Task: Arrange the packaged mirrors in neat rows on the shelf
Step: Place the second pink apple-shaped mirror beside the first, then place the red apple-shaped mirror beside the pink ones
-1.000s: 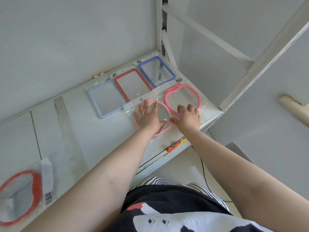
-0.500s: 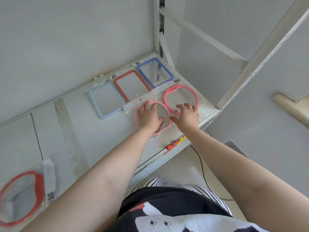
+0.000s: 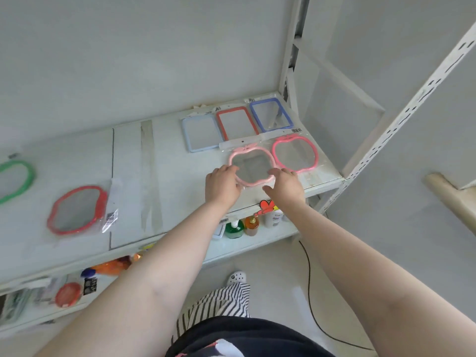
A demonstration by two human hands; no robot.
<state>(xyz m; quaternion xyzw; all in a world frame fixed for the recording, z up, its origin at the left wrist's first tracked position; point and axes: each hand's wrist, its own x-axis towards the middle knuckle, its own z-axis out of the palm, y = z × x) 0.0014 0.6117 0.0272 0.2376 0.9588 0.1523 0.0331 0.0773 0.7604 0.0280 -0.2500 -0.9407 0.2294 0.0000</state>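
Observation:
On the white shelf [image 3: 167, 176], a pale pink apple-shaped packaged mirror [image 3: 251, 166] lies near the front edge. My left hand [image 3: 222, 185] grips its left rim and my right hand [image 3: 284, 188] grips its lower right rim. A brighter pink apple mirror [image 3: 295, 153] lies just to its right. Behind them sits a row of three rectangular mirrors: light blue [image 3: 202, 134], red [image 3: 237, 123] and dark blue [image 3: 270, 114]. Far left lie a red apple mirror [image 3: 77, 210] and a green one [image 3: 15, 180], apart from the rows.
A slotted white upright [image 3: 386, 130] stands at the shelf's right corner. The lower shelf holds a green bottle [image 3: 234, 229], an orange bottle [image 3: 252, 225] and other goods. A black cable [image 3: 309, 279] runs over the floor beside my shoe [image 3: 237, 278].
My hands have slid from lying flat on the pale pink mirror to its left and right rims. The view has pulled back, which brings the green mirror and the lower shelf into sight.

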